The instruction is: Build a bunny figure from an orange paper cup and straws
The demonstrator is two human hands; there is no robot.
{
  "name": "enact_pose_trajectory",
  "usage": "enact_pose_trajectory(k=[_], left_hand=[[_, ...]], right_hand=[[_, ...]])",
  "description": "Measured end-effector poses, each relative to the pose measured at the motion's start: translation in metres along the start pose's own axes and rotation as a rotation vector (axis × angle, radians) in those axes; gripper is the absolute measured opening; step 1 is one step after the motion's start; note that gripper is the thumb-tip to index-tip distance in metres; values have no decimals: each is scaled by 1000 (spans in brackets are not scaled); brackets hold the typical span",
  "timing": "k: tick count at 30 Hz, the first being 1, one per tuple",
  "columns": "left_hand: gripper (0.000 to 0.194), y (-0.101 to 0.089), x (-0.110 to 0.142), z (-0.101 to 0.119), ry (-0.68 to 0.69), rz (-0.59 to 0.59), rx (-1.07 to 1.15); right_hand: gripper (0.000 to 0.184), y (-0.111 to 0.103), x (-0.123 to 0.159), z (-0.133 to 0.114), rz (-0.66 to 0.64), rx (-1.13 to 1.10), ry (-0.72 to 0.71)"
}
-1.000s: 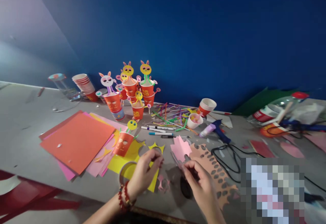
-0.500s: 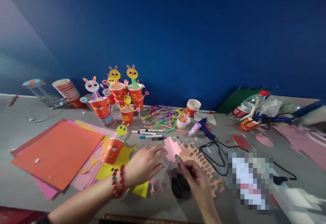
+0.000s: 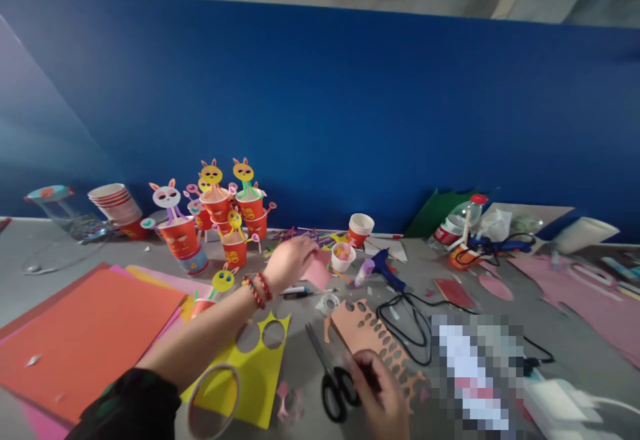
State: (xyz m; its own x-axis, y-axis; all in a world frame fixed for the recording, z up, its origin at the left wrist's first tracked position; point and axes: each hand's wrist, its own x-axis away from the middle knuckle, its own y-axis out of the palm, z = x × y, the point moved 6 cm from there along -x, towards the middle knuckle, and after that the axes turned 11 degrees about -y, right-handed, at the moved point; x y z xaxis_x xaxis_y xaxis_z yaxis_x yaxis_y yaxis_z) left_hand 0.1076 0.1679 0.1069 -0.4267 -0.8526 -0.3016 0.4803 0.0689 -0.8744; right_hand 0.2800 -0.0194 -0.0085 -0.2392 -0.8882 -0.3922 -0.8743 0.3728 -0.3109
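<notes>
My left hand [image 3: 295, 260] is stretched out over the middle of the table, its fingers closed on a piece of pink paper [image 3: 319, 272]. Two red bead bracelets circle that wrist. My right hand [image 3: 379, 387] is low in front, fingers curled in; whatever they pinch, if anything, is hidden. Just left of those fingers lie black-handled scissors [image 3: 334, 397], blades pointing away from me; I cannot tell whether the hand touches them. Beyond the right hand is a peach paper sheet [image 3: 356, 328] full of punched-out holes. A white cup [image 3: 343, 257] with pink and yellow scraps stands right of the pink paper.
Orange paper [image 3: 95, 333] covers the left side, yellow cut paper [image 3: 250, 380] and a clear ring-shaped object [image 3: 214, 400] nearer me. Decorated red cups [image 3: 235, 250] stand at back left. A blue glue gun [image 3: 387, 270], its black cable [image 3: 425, 340] and a bottle [image 3: 453, 227] are rightward.
My left hand has carried the pink paper forward, away from my right hand. The right hand stays low by the scissors, fingers curled. The view has tilted up, showing the wall's top edge.
</notes>
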Motion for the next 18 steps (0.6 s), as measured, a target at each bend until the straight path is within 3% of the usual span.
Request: enact_pose_trajectory(k=[3,6,9,12,15,18], left_hand=[[29,-21,-25,-21,-90,101,-6],[36,-15,-36,-37,-146,91,-16],[47,-3,-26,-39,-124,41,1],[36,7,5,-24,-11,-71,47],[20,20,54,0,151,-267,99],[28,39,111,24,386,-497,114]], right_hand=[[37,9,1,1,-30,-42,-15],[36,14,-1,-3,-50,-68,-58],[35,15,-2,-1,-64,-68,-56],[35,10,-1,2,-44,-62,-49],[33,2,2,7,12,-33,-4],[29,-1,5,12,45,-27,26]])
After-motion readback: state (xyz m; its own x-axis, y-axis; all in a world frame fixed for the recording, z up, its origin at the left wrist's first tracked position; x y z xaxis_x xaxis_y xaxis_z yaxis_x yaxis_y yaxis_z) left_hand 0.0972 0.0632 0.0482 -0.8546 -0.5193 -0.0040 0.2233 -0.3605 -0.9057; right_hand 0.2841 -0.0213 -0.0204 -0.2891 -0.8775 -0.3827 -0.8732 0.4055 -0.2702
